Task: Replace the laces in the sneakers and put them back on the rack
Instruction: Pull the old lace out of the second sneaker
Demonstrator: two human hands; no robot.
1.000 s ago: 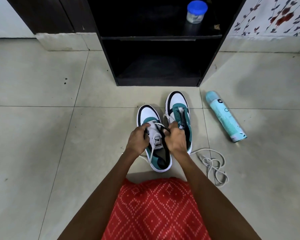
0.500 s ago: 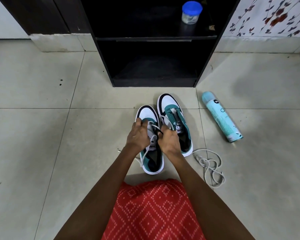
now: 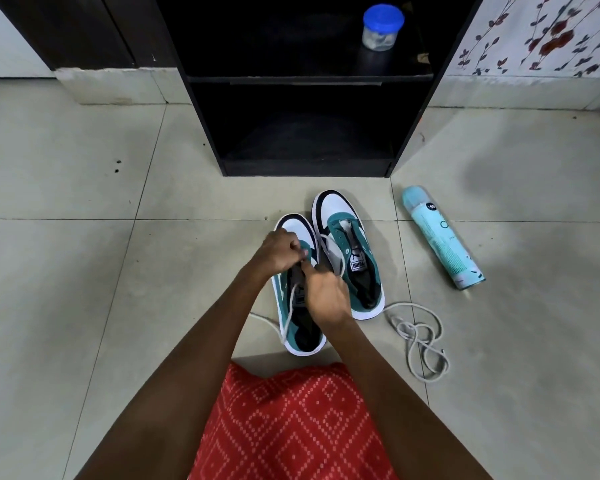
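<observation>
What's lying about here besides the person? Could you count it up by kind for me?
Sneakers: 2 (near sneaker, far sneaker)
Laces: 2 (threaded lace, loose lace)
Spray can: 1
Blue-lidded jar: 1
Rack: 1
Total: 7

— What lies on the pale tiled floor (image 3: 84,271)?

— A pair of teal-and-white sneakers (image 3: 336,211) side by side, a loose white lace (image 3: 406,328) tangled beside them, a pale blue spray can (image 3: 442,239) on its side.

— And the black wooden rack (image 3: 205,116)?

— Stands on the tiles; a blue-lidded clear jar (image 3: 380,29) sits on its upper shelf.
</observation>
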